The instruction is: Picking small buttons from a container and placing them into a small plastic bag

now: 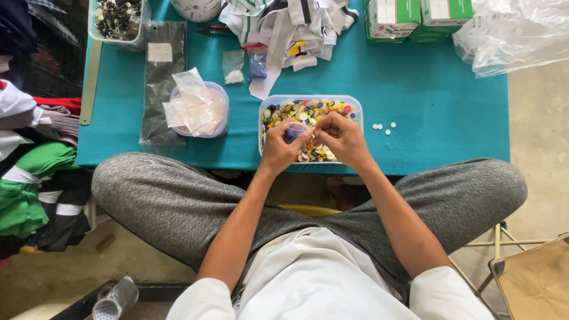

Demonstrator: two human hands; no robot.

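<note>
- The left hand [277, 147] was closed in a pinch around a small clear bag [296, 131], holding it just above the tub of buttons [349, 108] on the teal table [427, 95].
- The right hand [342, 137] was also curled in, its fingertips meeting the bag's mouth; whether a button sat between them could not be told, since the fingers hid it.
- The tub stood at the near edge of the table, close to the person's lap. A nudge from either wrist could, I judged, have tipped it off and scattered the buttons over the floor.
- The bag looked thin and slippery. If the left pinch had eased, the mouth might have shut or the bag might have dropped into the tub and spilled whatever it held.
- Small buttons could have slid past the bag's opening, because both hands crowded the same tight spot.
- Four loose white buttons [383, 127] lay on the table just right of the tub; a sweep of the right forearm could have sent them over the edge.
- A round tub of empty bags [220, 95] stood to the left, well apart from both hands.
</note>
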